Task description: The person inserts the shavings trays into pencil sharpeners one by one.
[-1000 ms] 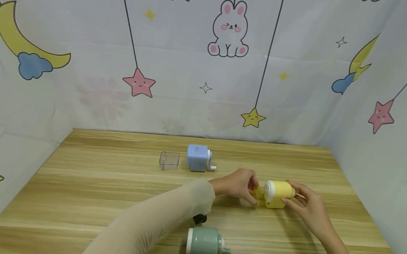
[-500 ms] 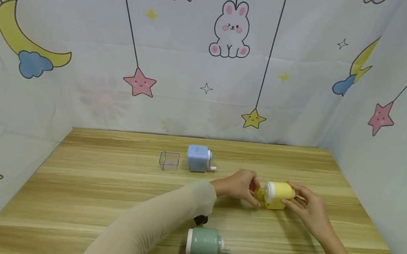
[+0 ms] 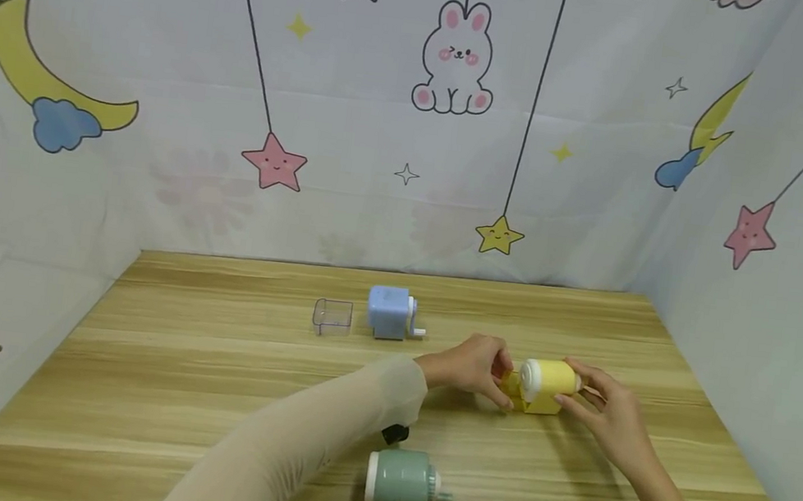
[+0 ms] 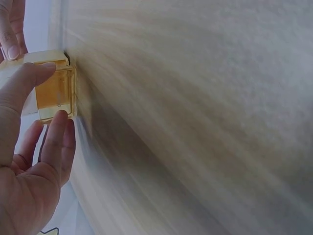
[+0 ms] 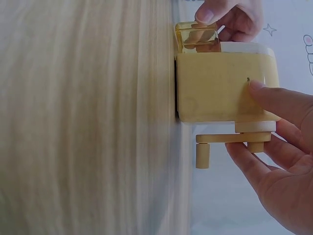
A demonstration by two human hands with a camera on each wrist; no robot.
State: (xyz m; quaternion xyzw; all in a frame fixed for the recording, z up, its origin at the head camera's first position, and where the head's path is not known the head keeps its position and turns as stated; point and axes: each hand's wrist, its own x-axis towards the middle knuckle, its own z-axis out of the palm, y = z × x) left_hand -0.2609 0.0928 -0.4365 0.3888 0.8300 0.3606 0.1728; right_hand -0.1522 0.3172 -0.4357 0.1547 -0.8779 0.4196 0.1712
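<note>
A yellow crank pencil sharpener [image 3: 552, 380] with a white front ring stands upright on the right part of the table. From its lower front juts a see-through yellow shavings drawer [image 5: 198, 38], still partly inside the body. My left hand [image 3: 472, 363] pinches that drawer between thumb and fingers, as the left wrist view shows closely. My right hand [image 3: 612, 408] grips the sharpener's rear, thumb on the body's side and fingers by the crank handle [image 5: 217, 139]. The drawer's inner end is hidden by the body.
A green crank sharpener [image 3: 401, 486] stands near the front, beside the left sleeve [image 3: 307, 422]. Farther back are a blue crank sharpener [image 3: 389, 312] and a clear loose drawer [image 3: 332, 318]. A printed cloth [image 3: 357, 113] rises behind the wooden table [image 3: 159, 355].
Both hands keep their hold on the yellow sharpener and its drawer. Apart from a slight shift of the whole view, nothing has plainly moved.
</note>
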